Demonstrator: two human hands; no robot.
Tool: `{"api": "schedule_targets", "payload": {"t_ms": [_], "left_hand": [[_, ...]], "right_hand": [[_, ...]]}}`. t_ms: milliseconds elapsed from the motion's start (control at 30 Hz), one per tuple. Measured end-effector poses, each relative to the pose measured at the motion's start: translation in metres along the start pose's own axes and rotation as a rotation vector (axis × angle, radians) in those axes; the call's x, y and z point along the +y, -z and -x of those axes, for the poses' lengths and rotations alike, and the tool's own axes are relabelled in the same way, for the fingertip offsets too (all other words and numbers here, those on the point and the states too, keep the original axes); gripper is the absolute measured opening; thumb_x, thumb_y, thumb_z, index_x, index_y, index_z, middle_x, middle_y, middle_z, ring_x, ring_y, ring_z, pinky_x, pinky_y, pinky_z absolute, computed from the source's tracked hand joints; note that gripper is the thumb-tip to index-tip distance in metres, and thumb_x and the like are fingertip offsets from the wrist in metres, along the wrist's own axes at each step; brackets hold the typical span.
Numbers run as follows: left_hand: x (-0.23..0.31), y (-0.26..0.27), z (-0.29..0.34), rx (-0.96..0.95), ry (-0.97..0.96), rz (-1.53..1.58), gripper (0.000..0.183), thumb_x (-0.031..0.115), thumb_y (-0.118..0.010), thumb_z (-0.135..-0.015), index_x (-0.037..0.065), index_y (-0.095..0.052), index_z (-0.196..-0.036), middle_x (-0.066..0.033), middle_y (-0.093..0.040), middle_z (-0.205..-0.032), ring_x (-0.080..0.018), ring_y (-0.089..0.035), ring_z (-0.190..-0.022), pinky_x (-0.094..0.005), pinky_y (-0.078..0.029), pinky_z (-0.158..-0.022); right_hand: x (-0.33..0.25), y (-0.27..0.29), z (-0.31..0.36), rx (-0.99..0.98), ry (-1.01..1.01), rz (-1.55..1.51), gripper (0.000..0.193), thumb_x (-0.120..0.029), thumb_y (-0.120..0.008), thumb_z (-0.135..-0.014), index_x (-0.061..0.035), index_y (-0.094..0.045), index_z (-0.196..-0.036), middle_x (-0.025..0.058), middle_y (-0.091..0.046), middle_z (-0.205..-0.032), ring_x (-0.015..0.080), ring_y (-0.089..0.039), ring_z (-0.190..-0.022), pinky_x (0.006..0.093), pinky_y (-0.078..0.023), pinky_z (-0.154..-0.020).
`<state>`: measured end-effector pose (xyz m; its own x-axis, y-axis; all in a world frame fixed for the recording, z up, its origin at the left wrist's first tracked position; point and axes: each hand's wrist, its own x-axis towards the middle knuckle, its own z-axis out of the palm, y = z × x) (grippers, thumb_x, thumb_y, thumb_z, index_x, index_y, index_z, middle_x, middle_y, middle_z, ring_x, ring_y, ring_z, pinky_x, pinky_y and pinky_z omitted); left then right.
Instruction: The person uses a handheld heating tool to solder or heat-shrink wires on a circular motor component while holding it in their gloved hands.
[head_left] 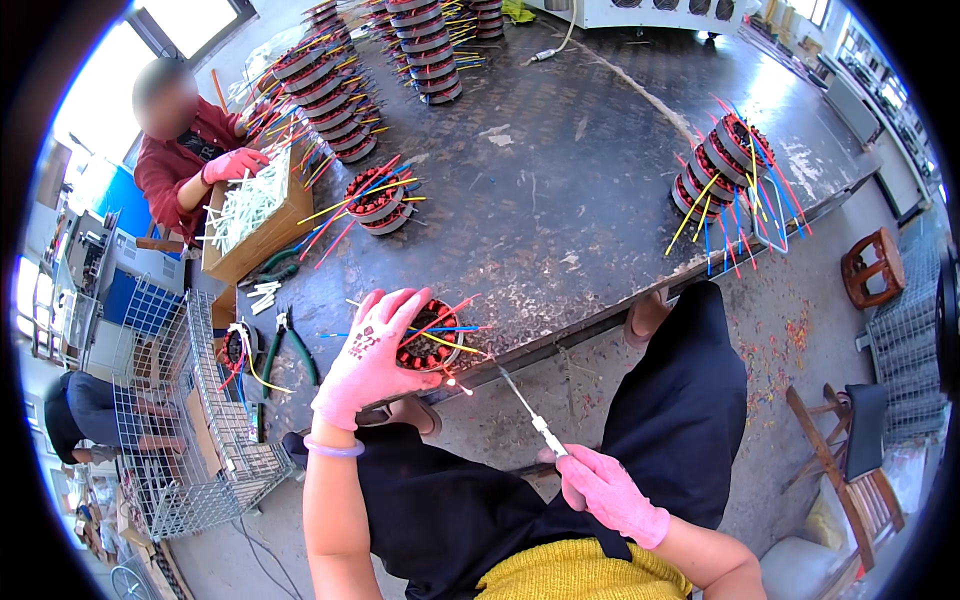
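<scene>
My left hand (pixel 375 345), in a pink glove with a lilac band at the wrist, grips a round motor stator (pixel 430 338) at the table's near edge. Red windings line the stator, and red, blue and yellow wires stick out of it. My right hand (pixel 612 492), also gloved in pink, is closed round a slim tool (pixel 541 425) with a white handle and a thin metal rod. The rod's tip points up and left, close to the wire ends. Small bright orange-white glowing spots (pixel 458 386) show just below the stator; their source is unclear.
Pliers (pixel 290 345) and another wired stator (pixel 238 348) lie at left. A single stator (pixel 380 205), tall stator stacks (pixel 325 95) and a tilted stator group (pixel 720 165) stand on the dark table (pixel 560 240). Across it, a co-worker's gloved hand (pixel 235 165) touches a box of white sleeves (pixel 250 245).
</scene>
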<state>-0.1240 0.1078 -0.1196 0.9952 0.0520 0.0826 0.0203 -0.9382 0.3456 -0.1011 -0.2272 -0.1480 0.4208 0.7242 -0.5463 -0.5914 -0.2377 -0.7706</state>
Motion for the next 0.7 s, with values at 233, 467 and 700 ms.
{"api": "schedule_targets", "payload": {"t_ms": [233,467,700], "left_hand": [[-0.0004,0.0013,-0.0029,-0.008,0.002,0.017,0.100,0.023,-0.091,-0.051,0.004,-0.049,-0.140,-0.0167,-0.053,-0.133,-0.0370,-0.048,-0.126,-0.0446,-0.039,-0.109],[0.0029,0.0027,-0.0035,-0.016,0.014,0.028,0.097,0.027,-0.090,-0.054,0.004,-0.050,-0.139,-0.0167,-0.053,-0.132,-0.0366,-0.049,-0.123,-0.0455,-0.039,-0.109],[0.0048,0.0032,-0.0032,-0.022,0.041,0.024,0.099,0.025,-0.091,-0.052,0.004,-0.050,-0.139,-0.0169,-0.054,-0.133,-0.0365,-0.050,-0.125,-0.0438,-0.040,-0.108]], "right_hand": [[0.0003,-0.0024,-0.0023,0.001,0.000,0.017,0.036,-0.024,-0.046,-0.105,-0.0001,-0.059,-0.129,-0.0022,-0.048,-0.070,0.0058,-0.045,-0.061,0.0226,-0.037,-0.057],[-0.0009,-0.0043,-0.0028,0.008,0.029,0.001,0.036,-0.023,-0.047,-0.105,0.0013,-0.060,-0.128,-0.0022,-0.047,-0.066,0.0062,-0.042,-0.059,0.0226,-0.034,-0.056],[-0.0011,-0.0001,-0.0028,-0.014,0.031,0.024,0.036,-0.025,-0.046,-0.105,-0.0007,-0.059,-0.129,-0.0020,-0.048,-0.069,0.0061,-0.045,-0.060,0.0233,-0.037,-0.057]]}}
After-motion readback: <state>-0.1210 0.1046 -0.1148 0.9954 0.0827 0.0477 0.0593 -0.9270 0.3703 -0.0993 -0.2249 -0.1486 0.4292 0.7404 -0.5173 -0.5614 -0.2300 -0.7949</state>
